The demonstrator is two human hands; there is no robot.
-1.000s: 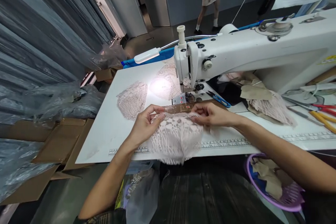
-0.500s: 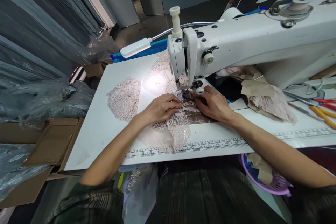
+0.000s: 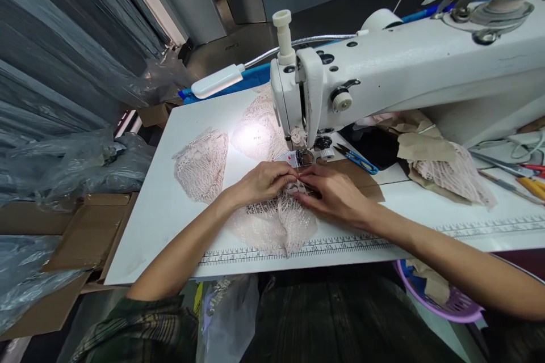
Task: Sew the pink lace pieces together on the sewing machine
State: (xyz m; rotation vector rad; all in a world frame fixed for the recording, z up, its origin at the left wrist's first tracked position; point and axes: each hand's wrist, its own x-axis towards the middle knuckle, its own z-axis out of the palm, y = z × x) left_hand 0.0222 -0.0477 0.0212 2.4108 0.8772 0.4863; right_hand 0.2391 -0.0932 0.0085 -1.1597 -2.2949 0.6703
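Observation:
A piece of pale pink lace fabric lies on the white table in front of the sewing machine. My left hand pinches its upper edge between thumb and fingers, just before the presser foot. Close against it, my right hand grips the same lace edge, thumb below and fingers above. The fingertips of both hands nearly meet. Blue thread snips rest to the right of the needle area, beside a brown flat piece.
Folded lace pieces lie at the left under the lamp. More lace with tan fabric sits under the machine arm, near yellow-handled scissors. A printed ruler runs along the front edge. A purple basket stands below.
My right hand has moved left and toward me, joining my left hand at the lace edge. The lace has shifted slightly toward me. The blue snips and brown piece are now more exposed.

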